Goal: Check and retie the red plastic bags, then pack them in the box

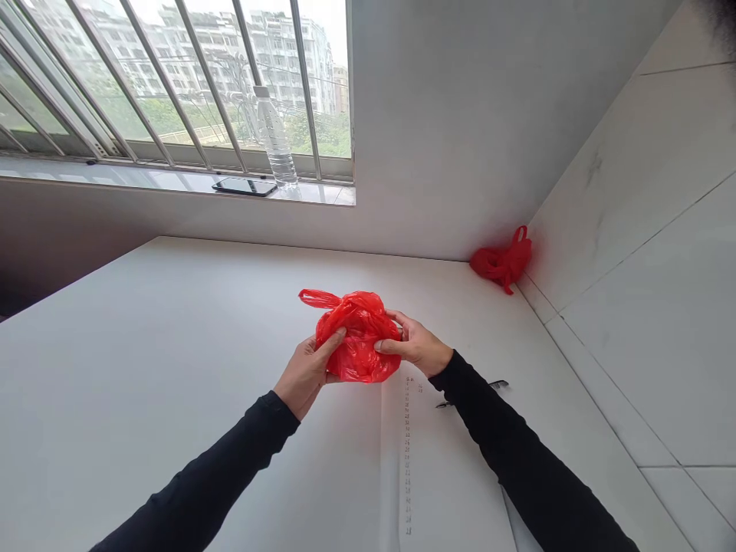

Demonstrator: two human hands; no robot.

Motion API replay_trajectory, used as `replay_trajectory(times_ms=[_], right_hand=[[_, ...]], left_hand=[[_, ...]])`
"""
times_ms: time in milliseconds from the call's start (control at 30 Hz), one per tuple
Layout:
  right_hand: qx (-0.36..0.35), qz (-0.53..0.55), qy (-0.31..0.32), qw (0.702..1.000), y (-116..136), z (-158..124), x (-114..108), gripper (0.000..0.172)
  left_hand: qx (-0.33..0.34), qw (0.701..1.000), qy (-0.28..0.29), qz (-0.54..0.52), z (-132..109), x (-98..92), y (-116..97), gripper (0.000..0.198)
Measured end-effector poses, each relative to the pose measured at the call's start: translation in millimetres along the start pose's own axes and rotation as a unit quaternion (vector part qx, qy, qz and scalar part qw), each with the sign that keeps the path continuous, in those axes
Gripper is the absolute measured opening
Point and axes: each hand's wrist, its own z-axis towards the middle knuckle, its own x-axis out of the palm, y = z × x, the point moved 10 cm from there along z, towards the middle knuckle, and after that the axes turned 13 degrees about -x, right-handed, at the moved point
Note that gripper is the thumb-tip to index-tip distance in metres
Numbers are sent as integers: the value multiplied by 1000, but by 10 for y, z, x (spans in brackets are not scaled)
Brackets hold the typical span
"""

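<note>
A crumpled red plastic bag [361,353] is held up between my two hands, over the middle of the white table. My left hand [307,368] grips its left side, thumb pressed on the front and the other fingers behind. On the right side, my right hand [418,346] pinches the bag with the thumb in front and fingers at the back edge. One loop handle of the bag sticks out to the upper left. Below the hands lies an open notebook [448,468] with a column of handwriting. A pen [499,383] is partly hidden under my right forearm.
Another red bag [500,261] sits in the table's far right corner against the wall. On the windowsill [327,193] stand a clear water bottle [276,142] and, lying flat, a phone [244,186]. A tiled wall [661,307] bounds the white table [172,368] on the right.
</note>
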Motion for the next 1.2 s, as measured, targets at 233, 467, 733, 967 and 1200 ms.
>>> replay_trajectory(times_ms=[233,467,733,967,1200], right_hand=[[-9,-14,37,999,96,-19,32,67],[-20,-37,134,990,101,-52,127,77],[-29,-38,63,997,136,-10,45,66],[13,-63,127,990,121,-72,154,74],[0,-83,120,989,81,-35,112,73]], left_hand=[[42,996,67,45,-45,169,-70,65],[23,998,10,56,18,2,-31,51],[33,995,67,69,-43,211,-62,48],[31,997,23,61,-19,94,-44,46],[5,998,18,64,17,61,47,47]])
